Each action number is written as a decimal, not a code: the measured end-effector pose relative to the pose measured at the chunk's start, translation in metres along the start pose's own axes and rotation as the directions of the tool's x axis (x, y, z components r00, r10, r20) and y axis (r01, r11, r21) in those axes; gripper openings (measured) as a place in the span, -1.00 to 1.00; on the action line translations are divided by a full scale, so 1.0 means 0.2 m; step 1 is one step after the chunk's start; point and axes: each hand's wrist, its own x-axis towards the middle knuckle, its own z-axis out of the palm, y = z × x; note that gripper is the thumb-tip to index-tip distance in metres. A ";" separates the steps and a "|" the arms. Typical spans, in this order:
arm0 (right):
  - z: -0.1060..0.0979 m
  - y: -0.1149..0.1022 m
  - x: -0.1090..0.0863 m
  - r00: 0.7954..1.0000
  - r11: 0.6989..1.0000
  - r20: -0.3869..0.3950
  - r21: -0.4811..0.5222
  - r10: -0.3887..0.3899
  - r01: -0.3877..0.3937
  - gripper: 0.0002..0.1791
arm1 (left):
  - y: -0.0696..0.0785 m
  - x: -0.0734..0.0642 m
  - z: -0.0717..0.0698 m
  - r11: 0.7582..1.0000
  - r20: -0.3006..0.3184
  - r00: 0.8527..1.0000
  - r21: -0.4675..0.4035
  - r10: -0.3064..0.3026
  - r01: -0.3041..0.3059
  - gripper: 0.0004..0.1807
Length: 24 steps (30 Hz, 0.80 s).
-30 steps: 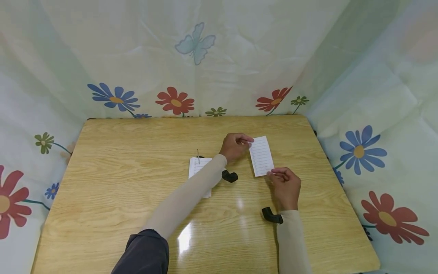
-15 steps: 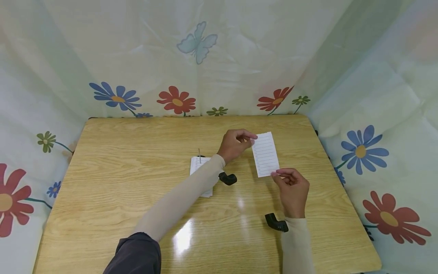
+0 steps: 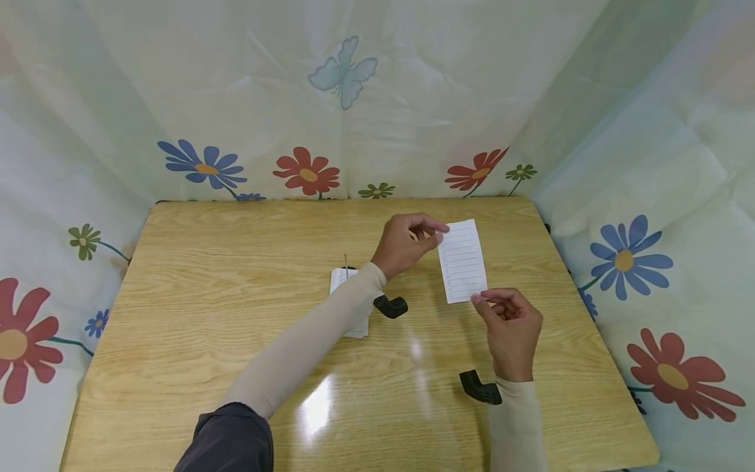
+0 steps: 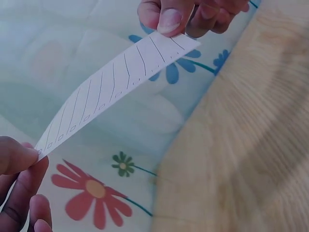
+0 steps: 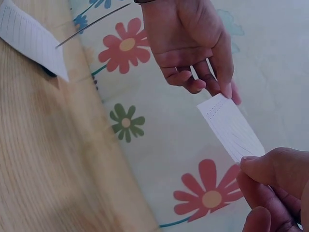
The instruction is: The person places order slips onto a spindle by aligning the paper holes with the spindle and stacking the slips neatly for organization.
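Note:
Raised over the table is a white lined slip of paper (image 3: 463,262) with small checkboxes along one edge. My left hand (image 3: 407,246) pinches its upper left corner between thumb and fingers, and my right hand (image 3: 512,334) pinches the lower right corner. The slip bows slightly in the left wrist view. Left of the hands lies a stack of similar lined slips (image 3: 356,328), partly hidden by my left forearm. A thin metal spike (image 5: 96,26) stands up through the stack, and part of a black base (image 5: 42,68) shows beneath.
The wooden table (image 3: 236,262) extends around the hands on all sides. A curtain printed with flowers (image 3: 413,98) hangs behind and at both sides. Black camera mounts (image 3: 480,388) stick out from both wrists. Glare shows near the table's front.
Both hands have moved slightly right with the slip between them. My left hand has risen toward the back, the right has shifted outward, and the slip appears larger.

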 end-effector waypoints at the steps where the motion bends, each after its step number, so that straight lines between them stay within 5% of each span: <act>1: 0.00 -0.01 0.00 1.000 1.000 0.001 0.008 -0.005 0.005 -0.81 | 0.01 0.00 -0.01 1.000 0.000 1.000 0.004 0.005 -0.005 -0.84; 24: 0.03 -0.16 -0.02 0.993 0.991 0.027 0.078 -0.113 0.111 -0.83 | 0.25 -0.06 -0.14 0.992 -0.019 0.992 0.024 0.124 -0.123 -0.86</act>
